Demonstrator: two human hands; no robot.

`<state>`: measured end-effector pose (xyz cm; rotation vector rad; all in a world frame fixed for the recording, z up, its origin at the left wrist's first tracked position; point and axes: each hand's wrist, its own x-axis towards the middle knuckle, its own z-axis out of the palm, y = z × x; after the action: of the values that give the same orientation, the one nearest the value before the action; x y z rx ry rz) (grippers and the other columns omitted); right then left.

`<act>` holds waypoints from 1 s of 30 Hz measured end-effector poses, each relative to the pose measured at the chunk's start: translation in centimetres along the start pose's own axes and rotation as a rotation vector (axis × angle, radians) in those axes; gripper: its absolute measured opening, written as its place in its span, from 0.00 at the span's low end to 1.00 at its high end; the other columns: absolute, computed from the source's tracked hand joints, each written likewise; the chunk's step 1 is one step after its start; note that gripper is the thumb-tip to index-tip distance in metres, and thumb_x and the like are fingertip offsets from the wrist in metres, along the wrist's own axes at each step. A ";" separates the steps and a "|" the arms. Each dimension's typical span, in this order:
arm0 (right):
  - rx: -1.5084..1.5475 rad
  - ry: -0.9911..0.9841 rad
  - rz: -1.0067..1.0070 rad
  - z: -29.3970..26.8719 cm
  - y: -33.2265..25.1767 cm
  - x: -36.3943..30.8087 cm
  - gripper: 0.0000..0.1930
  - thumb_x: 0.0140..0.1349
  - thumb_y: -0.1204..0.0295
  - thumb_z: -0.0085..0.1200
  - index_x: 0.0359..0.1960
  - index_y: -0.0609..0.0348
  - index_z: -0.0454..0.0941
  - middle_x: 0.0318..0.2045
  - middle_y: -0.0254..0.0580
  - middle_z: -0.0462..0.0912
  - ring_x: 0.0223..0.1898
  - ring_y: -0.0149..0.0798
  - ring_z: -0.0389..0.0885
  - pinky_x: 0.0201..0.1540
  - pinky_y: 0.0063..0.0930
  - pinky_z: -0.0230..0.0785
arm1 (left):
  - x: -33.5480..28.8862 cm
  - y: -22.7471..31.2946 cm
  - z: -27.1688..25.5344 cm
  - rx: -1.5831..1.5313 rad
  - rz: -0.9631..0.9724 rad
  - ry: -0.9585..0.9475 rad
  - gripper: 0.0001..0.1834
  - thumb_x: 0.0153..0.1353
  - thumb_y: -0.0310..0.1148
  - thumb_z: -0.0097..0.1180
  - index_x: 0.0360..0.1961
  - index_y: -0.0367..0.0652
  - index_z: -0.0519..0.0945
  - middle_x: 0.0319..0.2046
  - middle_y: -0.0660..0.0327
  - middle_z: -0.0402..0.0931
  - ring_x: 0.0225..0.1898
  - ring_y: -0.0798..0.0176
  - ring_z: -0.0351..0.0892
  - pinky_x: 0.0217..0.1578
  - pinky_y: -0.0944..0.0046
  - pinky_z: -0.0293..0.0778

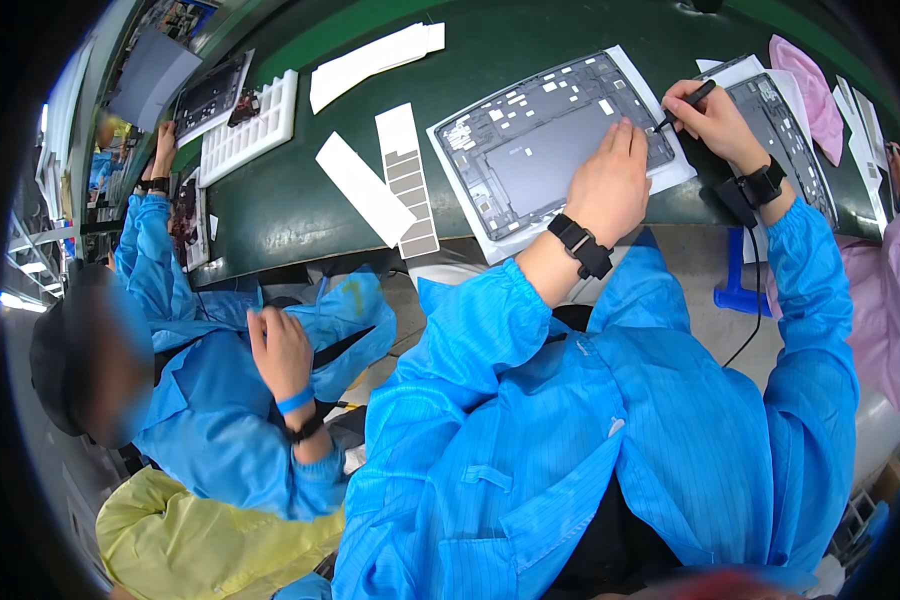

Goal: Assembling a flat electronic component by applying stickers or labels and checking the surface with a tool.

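Note:
A grey tablet back housing (550, 165) dotted with small white pieces lies on a white sheet (678, 170) in front of me. My left hand (610, 185) rests over its right part, fingers stretched out and touching the panel. In my right hand (715, 125) is a slim black pen-like tool (701, 93), pinched between the fingers. Its thin tip reaches the housing's right edge. Whether the tip touches a part there is too small to tell. A second grey housing (770, 115) lies under and beyond my right wrist.
On the green table (300, 215), a strip with grey labels (407, 190) and a white strip (365, 190) lie left of the housing. Further left are a white slotted tray (250, 130) and a co-worker in blue (220, 400). A pink cloth (805, 90) lies at right.

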<state>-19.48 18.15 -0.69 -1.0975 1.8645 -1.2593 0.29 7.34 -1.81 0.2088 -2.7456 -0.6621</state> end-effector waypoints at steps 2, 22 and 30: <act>-0.013 0.006 -0.006 0.0 0.1 -0.1 0.09 0.65 0.67 0.52 0.36 0.61 0.78 0.23 0.28 0.75 0.24 0.21 0.72 0.26 0.15 0.63 | 0.3 0.3 -0.3 0.026 -0.020 -0.039 0.31 0.54 0.33 0.59 0.57 0.31 0.66 0.57 0.43 0.66 0.57 0.45 0.70 0.50 0.55 0.75; 0.169 0.474 0.018 -3.2 -1.6 -0.3 0.18 0.67 0.57 0.50 0.30 0.60 0.77 0.19 0.28 0.73 0.20 0.20 0.67 0.22 0.13 0.55 | 1.5 1.8 1.3 0.396 -0.014 -0.032 0.31 0.55 0.46 0.59 0.55 0.36 0.73 0.47 0.55 0.71 0.50 0.57 0.70 0.44 0.57 0.68; -0.136 0.228 0.214 -0.6 -2.0 0.1 0.20 0.70 0.57 0.44 0.27 0.61 0.74 0.21 0.35 0.76 0.22 0.28 0.74 0.24 0.24 0.66 | -0.5 1.5 0.9 0.196 -0.025 0.135 0.31 0.56 0.45 0.58 0.56 0.35 0.72 0.51 0.50 0.69 0.56 0.51 0.66 0.52 0.50 0.65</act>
<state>-19.47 17.89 1.38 -0.8214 2.2012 -1.1878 0.33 9.16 -2.00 0.3194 -2.6788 -0.3691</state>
